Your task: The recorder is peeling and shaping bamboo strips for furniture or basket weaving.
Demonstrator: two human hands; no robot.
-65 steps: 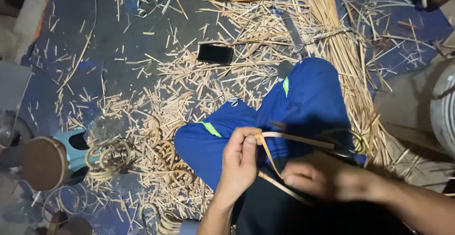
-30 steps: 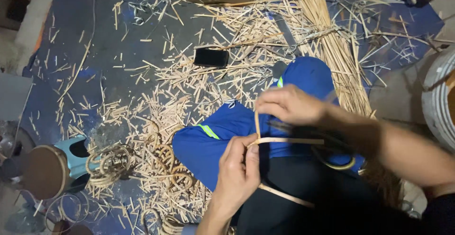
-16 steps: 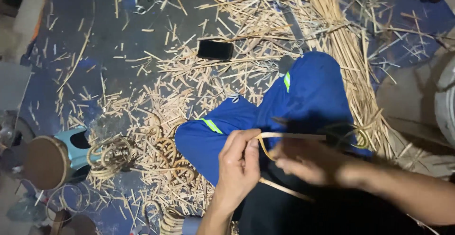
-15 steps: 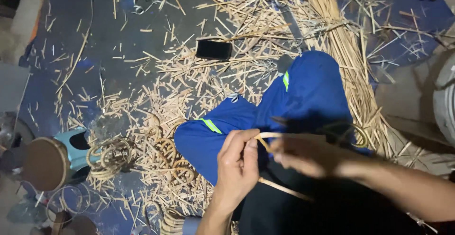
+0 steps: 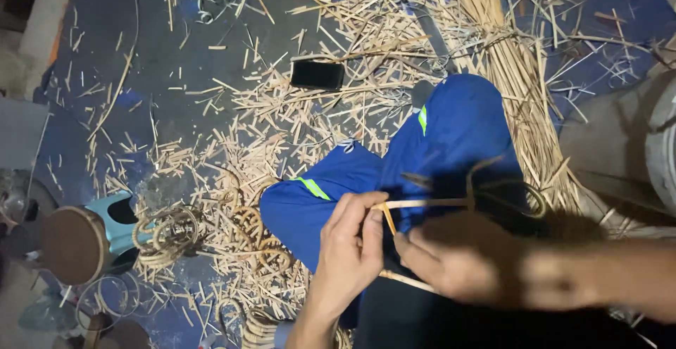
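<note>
My left hand [image 5: 350, 245] pinches a bent strip of pale cane [image 5: 422, 203] over my lap, thumb and fingers closed at the bend. My right hand [image 5: 458, 263] lies just to its right in shadow, fingers closed on the same cane strip lower down. The strip runs right toward a dark cane ring [image 5: 524, 197] resting on my blue trouser leg [image 5: 451, 134]. Another length of the strip [image 5: 405, 281] sticks out below my hands.
Short cane offcuts [image 5: 282, 123] litter the blue floor. A black phone [image 5: 317, 74] lies among them. A long cane bundle [image 5: 517, 67] lies at the right. Finished cane rings [image 5: 169, 229] sit at the left beside a round wooden stool [image 5: 70, 243].
My right hand rose above my knee with the cane a second ago, then came back down beside my left hand. My left hand has kept its pinch on the bend.
</note>
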